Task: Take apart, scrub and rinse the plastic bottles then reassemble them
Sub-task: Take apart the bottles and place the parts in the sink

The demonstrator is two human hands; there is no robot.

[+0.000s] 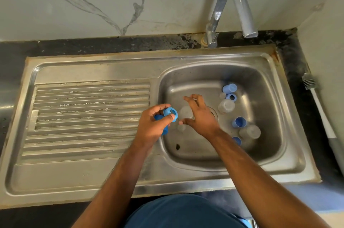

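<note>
My left hand (151, 125) grips a blue screw ring (170, 114) between thumb and fingers, with more blue plastic tucked under the palm. My right hand (199, 116) hovers beside it over the sink basin (268, 153), fingers spread and relaxed, holding nothing. A clear bottle body (185, 112) lies in the basin just between the two hands. Other parts sit at the basin's right: a blue cap (229, 88), a blue ring (231, 97), a clear bottle (226, 105), another blue cap (238, 122) and a second clear bottle (250, 131).
A bottle brush (316, 97) lies on the dark counter right of the sink. The chrome tap (230, 11) arches over the basin's back edge, no water running. The ribbed draining board (89, 116) stretches to the left. A small dark speck (177, 146) lies in the basin.
</note>
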